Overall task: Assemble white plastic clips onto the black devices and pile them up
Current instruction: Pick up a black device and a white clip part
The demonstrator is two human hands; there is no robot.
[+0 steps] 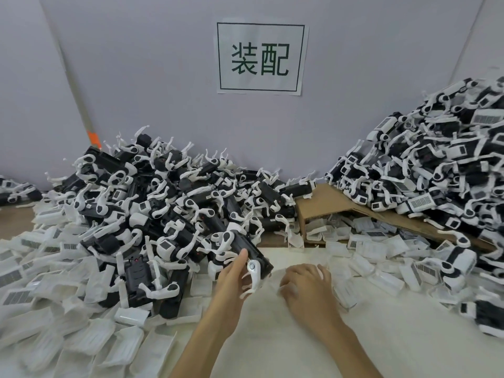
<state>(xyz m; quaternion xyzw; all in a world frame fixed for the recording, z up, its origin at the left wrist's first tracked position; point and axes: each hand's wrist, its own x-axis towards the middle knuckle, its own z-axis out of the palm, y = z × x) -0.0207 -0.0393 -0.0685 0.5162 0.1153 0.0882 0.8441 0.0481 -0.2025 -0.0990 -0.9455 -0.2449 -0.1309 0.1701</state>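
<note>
left hand (231, 274): fingers curled round a black device (256, 255) with a white clip (252, 267) fitted, at the near edge of the left pile (163, 203). right hand (305, 285): palm down on the table (272, 336) beside loose white parts (365, 271); blurred, cannot tell its grip. right pile (436, 173): on cardboard (321, 203).

Paper sign (261, 57) on wall (163, 77); cardboard sheet (341, 205)

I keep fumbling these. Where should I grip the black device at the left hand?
Probably across its narrow sides at the near end, coming from the front, as the left hand does. The black device juts from the pile there; its far end is wedged among others.
</note>
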